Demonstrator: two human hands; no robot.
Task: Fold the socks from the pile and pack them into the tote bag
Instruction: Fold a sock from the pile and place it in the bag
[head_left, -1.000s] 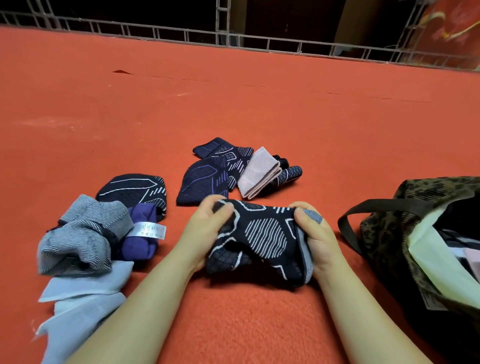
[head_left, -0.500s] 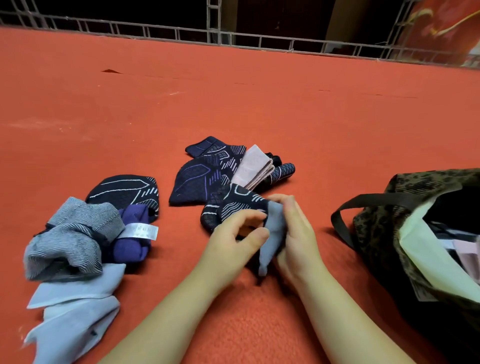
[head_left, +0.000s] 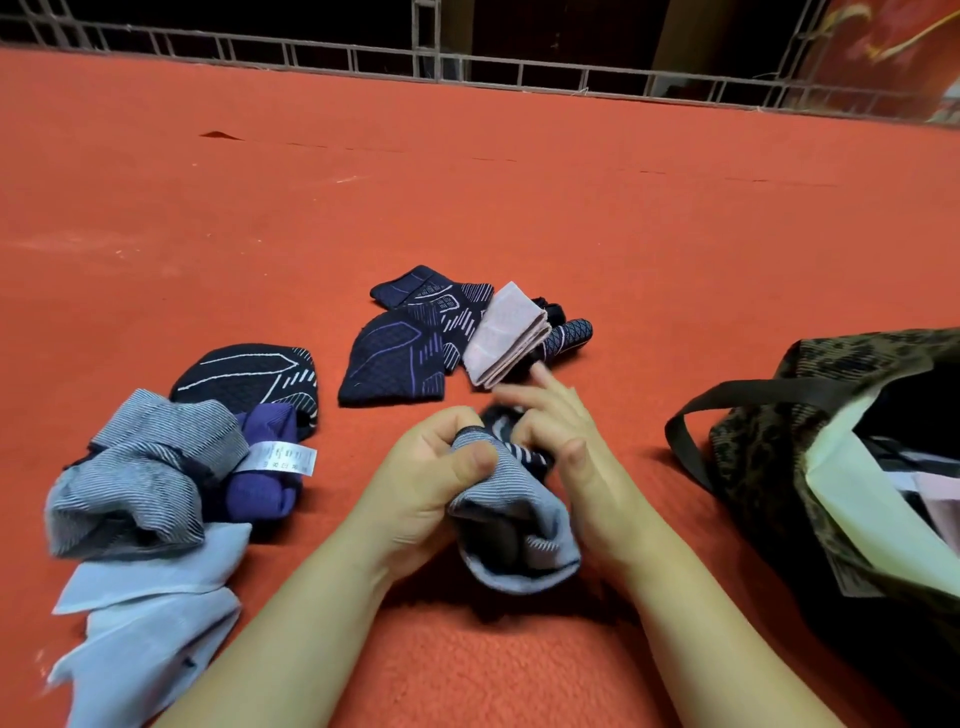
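My left hand (head_left: 415, 493) grips a rolled black patterned sock with a grey striped cuff (head_left: 519, 525), thumb pressed on the cuff. It sits low over the red carpet, straight in front of me. My right hand (head_left: 576, 467) is at the sock's right side. Its blurred fingers are spread and touch the dark far end, with the thumb straight. The camouflage tote bag (head_left: 779, 447) stands open at the right, with pale fabric and folded socks inside. To the left lies the pile: a grey striped sock (head_left: 135, 478), a purple sock (head_left: 265, 483) and a black patterned sock (head_left: 244, 374).
Light blue socks (head_left: 145, 613) lie at the near left. Behind my hands are navy patterned socks (head_left: 395, 364) and a folded pink sock (head_left: 504, 332). The red carpet (head_left: 519, 208) stretches back to a metal railing (head_left: 467, 67).
The sock went from stretched between both hands to a compact roll. The grey cuff passed from my right hand to my left thumb, and my right fingers have opened.
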